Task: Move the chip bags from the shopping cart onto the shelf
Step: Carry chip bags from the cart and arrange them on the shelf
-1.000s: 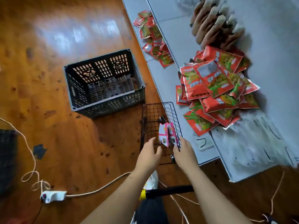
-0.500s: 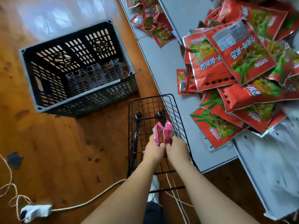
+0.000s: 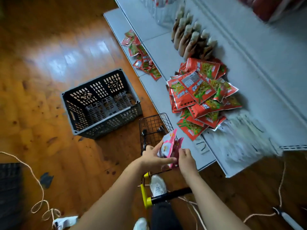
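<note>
Both hands are on the pink chip bags [image 3: 167, 147] right above the wire shopping cart [image 3: 154, 127]: left hand [image 3: 153, 157] grips them from the side, right hand [image 3: 186, 157] pinches the other edge. The shelf [image 3: 166, 52] with its red bag pile [image 3: 202, 97] sits just right of the cart, black crate [image 3: 101, 103] to its left.

Two pink bags [image 3: 167, 147] sit between my left hand [image 3: 153, 157] and right hand [image 3: 186, 159], above one wire cart [image 3: 155, 126]. One black crate [image 3: 101, 103] stands on the floor. On the shelf [image 3: 166, 48], one heap of red bags [image 3: 201, 97], too overlapped to count exactly, well over a dozen; a second, smaller scatter of red packets [image 3: 142, 56] on the lower ledge, roughly a dozen. Behind the heap, about ten brown bottles [image 3: 191, 39] in rows. Two white shoes [image 3: 157, 185] show below my arms.
</note>
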`<move>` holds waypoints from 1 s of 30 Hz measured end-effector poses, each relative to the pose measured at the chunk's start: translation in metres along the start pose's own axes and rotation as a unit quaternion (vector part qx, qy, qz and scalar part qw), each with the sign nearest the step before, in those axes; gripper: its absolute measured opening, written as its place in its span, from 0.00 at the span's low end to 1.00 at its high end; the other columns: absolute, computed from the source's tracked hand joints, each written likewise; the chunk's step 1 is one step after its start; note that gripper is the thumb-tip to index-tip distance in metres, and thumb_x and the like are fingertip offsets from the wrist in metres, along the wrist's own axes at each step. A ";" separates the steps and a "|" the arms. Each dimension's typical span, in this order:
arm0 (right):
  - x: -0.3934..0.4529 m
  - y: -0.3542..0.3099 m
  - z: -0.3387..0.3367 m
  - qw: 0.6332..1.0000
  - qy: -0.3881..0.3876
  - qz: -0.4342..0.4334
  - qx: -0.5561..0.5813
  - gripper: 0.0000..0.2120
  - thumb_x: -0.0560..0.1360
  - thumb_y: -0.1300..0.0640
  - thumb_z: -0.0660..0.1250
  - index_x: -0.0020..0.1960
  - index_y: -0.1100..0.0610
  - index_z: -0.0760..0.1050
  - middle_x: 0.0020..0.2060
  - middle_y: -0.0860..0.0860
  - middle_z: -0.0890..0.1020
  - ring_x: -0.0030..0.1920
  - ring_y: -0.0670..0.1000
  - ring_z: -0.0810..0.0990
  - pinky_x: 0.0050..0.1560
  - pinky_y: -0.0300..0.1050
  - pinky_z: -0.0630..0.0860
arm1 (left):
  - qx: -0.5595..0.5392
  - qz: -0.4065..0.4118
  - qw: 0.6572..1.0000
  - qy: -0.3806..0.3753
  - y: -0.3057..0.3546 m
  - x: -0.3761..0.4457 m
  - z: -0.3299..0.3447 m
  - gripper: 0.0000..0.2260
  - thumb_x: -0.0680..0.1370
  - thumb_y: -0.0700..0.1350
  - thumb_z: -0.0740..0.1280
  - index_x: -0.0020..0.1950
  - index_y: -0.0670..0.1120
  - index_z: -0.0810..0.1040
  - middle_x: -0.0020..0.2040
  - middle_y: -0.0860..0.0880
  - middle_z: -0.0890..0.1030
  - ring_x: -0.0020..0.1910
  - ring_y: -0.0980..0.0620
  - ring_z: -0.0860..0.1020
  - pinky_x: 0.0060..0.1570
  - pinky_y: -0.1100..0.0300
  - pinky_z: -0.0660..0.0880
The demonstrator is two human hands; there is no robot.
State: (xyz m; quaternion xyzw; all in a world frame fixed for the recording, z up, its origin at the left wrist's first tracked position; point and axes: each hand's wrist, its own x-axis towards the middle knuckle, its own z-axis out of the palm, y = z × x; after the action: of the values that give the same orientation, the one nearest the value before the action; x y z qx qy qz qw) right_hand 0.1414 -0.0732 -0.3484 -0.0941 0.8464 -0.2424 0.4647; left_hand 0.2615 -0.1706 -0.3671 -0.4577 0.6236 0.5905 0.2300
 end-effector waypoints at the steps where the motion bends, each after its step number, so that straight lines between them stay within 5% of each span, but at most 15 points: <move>1: -0.025 -0.003 -0.014 1.000 0.007 -0.008 0.012 0.19 0.82 0.46 0.50 0.61 0.58 0.69 0.57 0.61 0.77 0.50 0.57 0.74 0.51 0.49 0.71 | 0.052 0.012 0.999 0.003 0.009 -0.027 -0.001 0.47 0.63 0.71 0.73 0.76 0.71 0.49 0.64 0.49 0.60 0.67 0.49 0.60 0.73 0.51 0.60; 5: -0.123 -0.010 -0.052 0.999 0.034 -0.032 0.029 0.28 0.81 0.40 0.46 0.68 0.58 0.68 0.63 0.60 0.75 0.63 0.60 0.74 0.57 0.48 0.68 | 0.061 0.100 0.992 0.050 0.038 -0.136 0.019 0.52 0.60 0.67 0.78 0.77 0.66 0.51 0.64 0.53 0.57 0.70 0.50 0.59 0.76 0.54 0.59; 9: -0.228 0.007 -0.085 0.992 0.070 -0.071 0.073 0.33 0.78 0.34 0.42 0.63 0.55 0.74 0.60 0.59 0.79 0.61 0.60 0.77 0.61 0.53 0.72 | 0.111 0.213 0.968 0.078 0.063 -0.236 0.060 0.59 0.54 0.71 0.76 0.78 0.63 0.49 0.71 0.57 0.54 0.75 0.50 0.59 0.76 0.50 0.62; 11: -0.283 0.024 -0.107 0.981 0.088 -0.082 0.152 0.35 0.77 0.32 0.43 0.61 0.55 0.76 0.58 0.58 0.81 0.59 0.58 0.79 0.61 0.55 0.74 | 0.150 0.265 0.947 0.102 0.076 -0.281 0.083 0.57 0.57 0.66 0.79 0.78 0.60 0.50 0.72 0.54 0.58 0.72 0.50 0.63 0.74 0.50 0.64; 16: -0.402 0.077 -0.175 0.925 0.114 -0.086 0.352 0.24 0.81 0.42 0.52 0.48 0.57 0.80 0.36 0.59 0.84 0.34 0.56 0.84 0.35 0.45 0.82 | 0.092 0.339 0.927 0.132 0.106 -0.366 0.156 0.42 0.62 0.56 0.80 0.68 0.61 0.59 0.60 0.56 0.78 0.54 0.55 0.81 0.53 0.55 0.79; 18: -0.436 0.106 -0.206 0.917 0.145 -0.118 0.353 0.23 0.80 0.41 0.54 0.46 0.57 0.79 0.35 0.61 0.84 0.35 0.59 0.85 0.36 0.50 0.82 | 0.019 0.333 0.936 0.107 0.120 -0.389 0.188 0.31 0.65 0.50 0.78 0.59 0.62 0.63 0.52 0.53 0.83 0.42 0.55 0.84 0.44 0.53 0.81; 21: -0.478 0.163 -0.260 0.921 0.259 -0.168 0.237 0.23 0.77 0.36 0.56 0.43 0.54 0.79 0.36 0.53 0.84 0.39 0.52 0.83 0.41 0.46 0.78 | -0.042 0.352 0.934 0.048 0.150 -0.420 0.243 0.25 0.68 0.44 0.78 0.59 0.53 0.69 0.51 0.47 0.84 0.44 0.54 0.84 0.46 0.53 0.82; 25: -0.526 0.246 -0.331 0.920 0.278 -0.199 0.193 0.30 0.68 0.26 0.59 0.59 0.45 0.74 0.54 0.40 0.78 0.57 0.43 0.77 0.60 0.45 0.74 | -0.091 0.338 0.935 -0.061 0.186 -0.458 0.346 0.15 0.76 0.36 0.71 0.60 0.48 0.75 0.49 0.44 0.85 0.46 0.47 0.85 0.44 0.51 0.83; 27: -0.555 0.290 -0.361 0.915 0.262 -0.203 0.231 0.26 0.67 0.29 0.62 0.58 0.44 0.72 0.51 0.37 0.78 0.56 0.41 0.77 0.56 0.38 0.71 | -0.077 0.329 0.934 -0.117 0.202 -0.472 0.409 0.14 0.76 0.41 0.72 0.60 0.49 0.77 0.52 0.41 0.85 0.50 0.37 0.84 0.51 0.41 0.81; 30: -0.589 0.370 -0.406 0.887 0.327 -0.166 0.281 0.23 0.66 0.33 0.69 0.53 0.47 0.73 0.45 0.35 0.78 0.51 0.40 0.78 0.50 0.35 0.71 | -0.069 0.312 0.927 -0.198 0.229 -0.503 0.514 0.12 0.79 0.38 0.67 0.61 0.46 0.76 0.47 0.43 0.86 0.42 0.44 0.85 0.39 0.51 0.83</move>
State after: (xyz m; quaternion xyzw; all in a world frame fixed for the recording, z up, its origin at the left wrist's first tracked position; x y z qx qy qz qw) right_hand 0.1519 0.6048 0.0870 -0.0144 0.8191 -0.5604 0.1221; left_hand 0.1775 0.4399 0.0687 -0.1292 0.6343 0.7526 0.1209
